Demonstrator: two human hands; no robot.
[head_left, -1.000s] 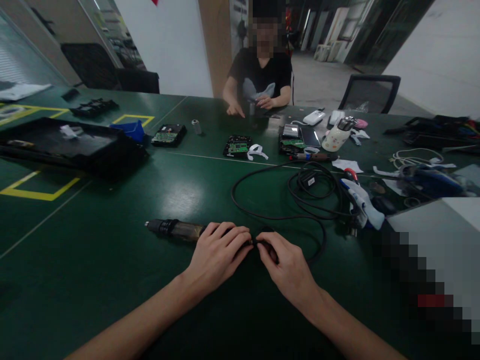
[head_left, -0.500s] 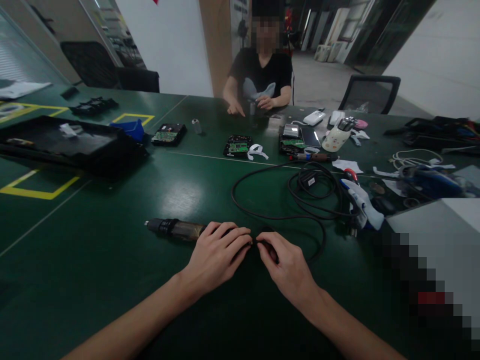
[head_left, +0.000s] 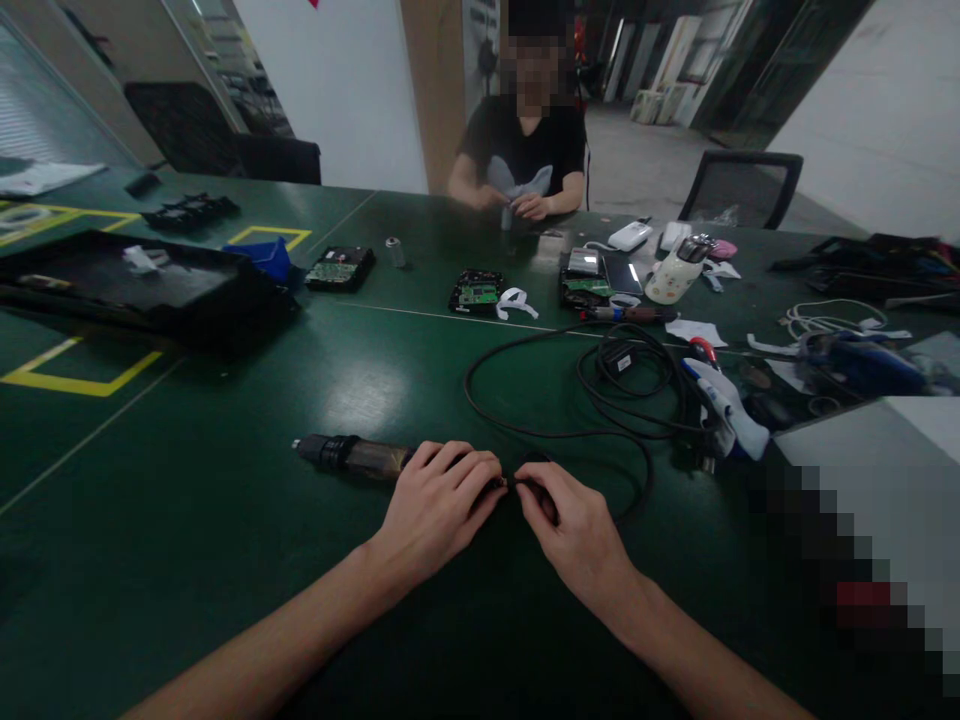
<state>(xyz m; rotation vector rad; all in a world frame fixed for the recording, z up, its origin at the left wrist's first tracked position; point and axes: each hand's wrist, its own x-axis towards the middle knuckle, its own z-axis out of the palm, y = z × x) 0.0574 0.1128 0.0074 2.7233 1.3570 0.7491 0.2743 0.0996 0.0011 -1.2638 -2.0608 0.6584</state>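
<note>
Head view: the green table (head_left: 225, 520) fills the frame, and I place everything off the power driver (head_left: 352, 457), which lies flat on it close to me w/ its nose pointing left. Far left of the driver sits a big black tray (head_left: 142, 285). Well beyond the driver a person (head_left: 525, 150) works w/ their own hands, apart from mine. Right of and behind the driver the black cable (head_left: 555, 432) lies in loose coils.

My left hand (head_left: 439, 505) is closed over the driver's rear end, fingers curled on top. My right hand (head_left: 577, 530) pinches the cable's end right at the driver's tail, thumb & forefinger shut on it.

My read: the driver is stiff, fairly hefty & round, so it may roll; best held round the barrel. The cable is soft & springy; take it at the plug, not the cord. The coils could snag the white tool (head_left: 724, 400) further right of the driver.
</note>
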